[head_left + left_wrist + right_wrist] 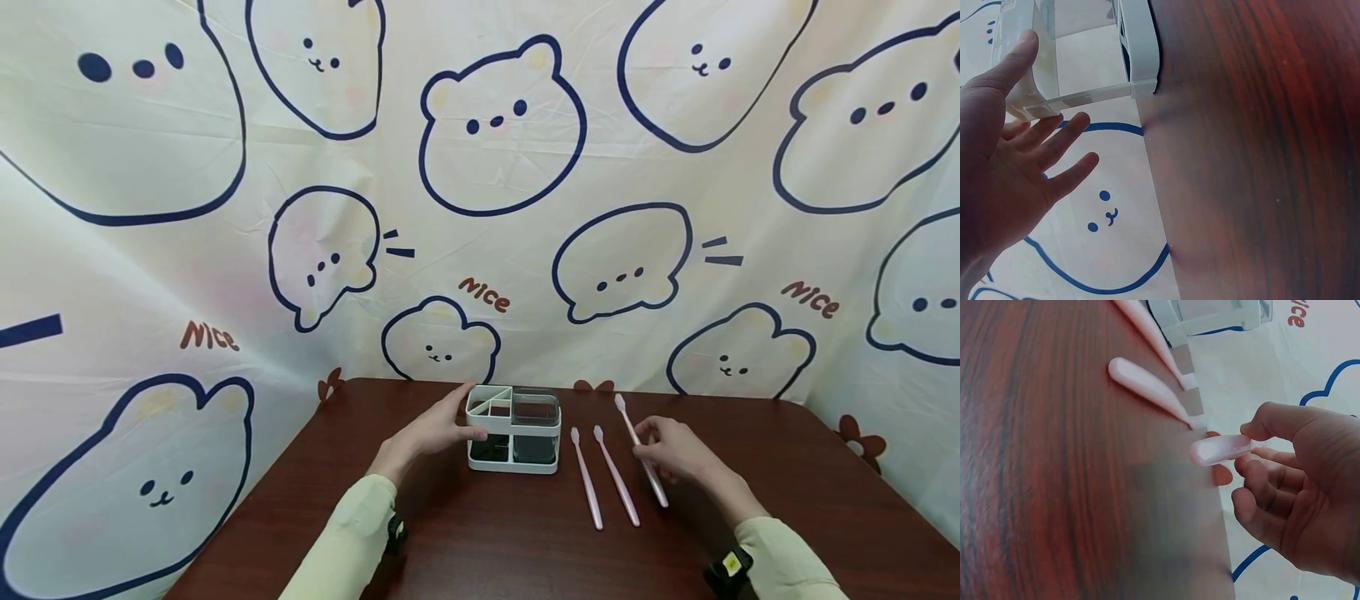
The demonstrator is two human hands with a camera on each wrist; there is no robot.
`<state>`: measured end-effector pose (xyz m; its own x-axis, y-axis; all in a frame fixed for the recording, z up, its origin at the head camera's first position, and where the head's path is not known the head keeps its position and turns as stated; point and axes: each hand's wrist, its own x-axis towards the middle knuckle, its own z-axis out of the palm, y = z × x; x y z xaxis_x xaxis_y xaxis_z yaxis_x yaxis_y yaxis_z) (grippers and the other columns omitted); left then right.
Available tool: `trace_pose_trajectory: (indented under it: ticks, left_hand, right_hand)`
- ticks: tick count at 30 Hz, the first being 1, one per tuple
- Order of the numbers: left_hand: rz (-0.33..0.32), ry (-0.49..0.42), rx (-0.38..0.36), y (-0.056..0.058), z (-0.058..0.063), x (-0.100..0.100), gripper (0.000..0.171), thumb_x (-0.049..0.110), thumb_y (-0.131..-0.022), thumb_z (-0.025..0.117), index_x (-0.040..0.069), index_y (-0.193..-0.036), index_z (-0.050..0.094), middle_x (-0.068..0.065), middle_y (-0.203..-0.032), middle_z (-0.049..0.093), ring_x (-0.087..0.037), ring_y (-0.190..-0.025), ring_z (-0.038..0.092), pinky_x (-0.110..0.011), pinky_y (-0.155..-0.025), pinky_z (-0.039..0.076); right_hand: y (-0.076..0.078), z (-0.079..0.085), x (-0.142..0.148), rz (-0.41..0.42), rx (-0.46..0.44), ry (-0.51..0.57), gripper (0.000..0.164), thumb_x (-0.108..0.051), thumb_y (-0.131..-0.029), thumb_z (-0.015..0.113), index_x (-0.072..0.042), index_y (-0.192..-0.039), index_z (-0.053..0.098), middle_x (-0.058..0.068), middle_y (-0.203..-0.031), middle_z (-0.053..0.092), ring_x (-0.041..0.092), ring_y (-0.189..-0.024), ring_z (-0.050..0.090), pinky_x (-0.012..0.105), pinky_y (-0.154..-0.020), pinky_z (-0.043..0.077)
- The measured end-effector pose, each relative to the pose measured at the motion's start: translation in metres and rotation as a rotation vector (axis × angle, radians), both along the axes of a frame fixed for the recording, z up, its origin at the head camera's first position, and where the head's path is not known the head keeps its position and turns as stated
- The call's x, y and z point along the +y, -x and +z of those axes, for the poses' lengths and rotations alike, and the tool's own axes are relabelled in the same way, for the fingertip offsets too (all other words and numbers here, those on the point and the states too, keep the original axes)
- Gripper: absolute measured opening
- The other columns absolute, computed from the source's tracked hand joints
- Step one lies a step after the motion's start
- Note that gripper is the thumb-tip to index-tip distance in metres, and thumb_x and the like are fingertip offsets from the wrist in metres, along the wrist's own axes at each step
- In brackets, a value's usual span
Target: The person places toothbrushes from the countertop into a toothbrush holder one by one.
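My left hand (431, 433) holds the left side of a white toothbrush holder (513, 431) with clear compartments and an open lower tier. In the left wrist view its thumb (1021, 53) lies along the holder's wall, while the other fingers reach round the far side. On the right, my right hand (678, 450) pinches a pink toothbrush (651, 477) partway along its handle, bristle head toward the wall. Between holder and right hand, two more pink toothbrushes, a left one (588, 486) and a middle one (618, 482), lie side by side on the table.
The dark wooden table (480, 542) ends at a white cloth backdrop (525, 275) with bear drawings, hanging behind and along both sides. The holder stands near the table's back edge.
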<state>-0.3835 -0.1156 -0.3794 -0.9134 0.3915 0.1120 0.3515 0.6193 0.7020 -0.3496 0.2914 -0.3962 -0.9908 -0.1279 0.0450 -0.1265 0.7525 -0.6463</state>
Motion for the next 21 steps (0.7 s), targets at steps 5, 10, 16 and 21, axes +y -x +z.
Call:
trace_pose_trajectory:
  ticks: [5,10,16,21]
  left_hand:
    - [0.001,0.007,-0.005,-0.001,0.001,0.000,0.095,0.039,-0.085,0.077,0.017,-0.159,0.021,-0.009,-0.164,0.025,-0.030,-0.149,0.029,-0.055,-0.120,0.026]
    - [0.016,0.024,-0.021,-0.001,0.003,0.000,0.095,0.041,-0.085,0.077,0.019,-0.159,0.020,-0.009,-0.163,0.027,-0.032,-0.146,0.035,-0.057,-0.117,0.031]
    - [0.021,0.031,-0.028,-0.001,0.004,0.000,0.095,0.041,-0.085,0.077,0.020,-0.159,0.021,-0.010,-0.162,0.030,-0.032,-0.143,0.039,-0.057,-0.115,0.033]
    - [0.014,0.033,-0.025,-0.001,0.004,0.000,0.094,0.041,-0.086,0.077,0.019,-0.159,0.020,-0.011,-0.162,0.030,-0.032,-0.143,0.039,-0.056,-0.115,0.034]
  right_hand:
    - [0.000,0.008,-0.005,0.003,0.028,0.013,0.036,-0.016,-0.091,0.065,0.000,-0.122,0.055,0.006,-0.069,0.056,0.016,-0.045,0.050,0.028,-0.042,0.045]
    - [-0.002,0.016,-0.010,0.001,0.056,0.009,0.038,-0.017,-0.092,0.065,0.000,-0.124,0.054,0.007,-0.075,0.056,0.017,-0.051,0.052,0.029,-0.045,0.046]
    - [-0.003,0.024,-0.016,-0.011,0.151,-0.010,0.038,-0.017,-0.092,0.064,0.000,-0.123,0.051,0.008,-0.078,0.055,0.019,-0.061,0.054,0.030,-0.050,0.048]
    - [0.000,0.029,-0.020,-0.015,0.224,-0.032,0.036,-0.019,-0.091,0.064,-0.002,-0.119,0.050,0.008,-0.080,0.056,0.018,-0.065,0.053,0.029,-0.053,0.046]
